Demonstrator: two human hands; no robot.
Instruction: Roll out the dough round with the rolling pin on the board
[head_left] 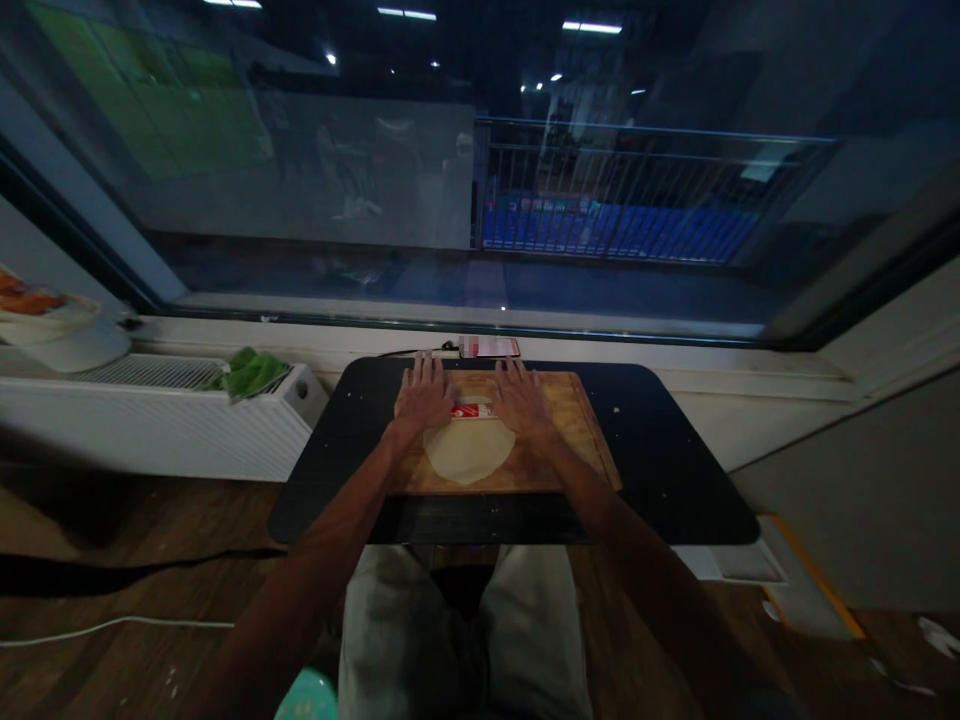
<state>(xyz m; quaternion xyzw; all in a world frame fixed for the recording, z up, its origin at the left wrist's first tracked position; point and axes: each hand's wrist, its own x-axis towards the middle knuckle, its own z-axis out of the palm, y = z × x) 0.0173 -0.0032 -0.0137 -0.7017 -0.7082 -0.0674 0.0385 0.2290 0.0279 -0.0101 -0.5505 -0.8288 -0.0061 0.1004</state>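
Observation:
A flat, rounded sheet of pale dough point(469, 452) lies on a wooden board point(585, 430), which rests on a black table point(667, 460). Across the far part of the dough is a roller-like object with a red and white label point(471, 410); its ends are hidden under my hands, so its exact kind is unclear. My left hand point(424, 392) presses flat on its left end, fingers stretched forward. On its right end lies my right hand point(520, 395), palm down, with the fingers also extended. Neither hand appears wrapped around it.
A phone-like flat object point(499, 346) with a cable sits at the table's far edge by the window. To the left, a green cloth point(251, 373) lies on a white radiator point(247, 435), near a pale tub point(71, 335). A turquoise object point(307, 695) is below.

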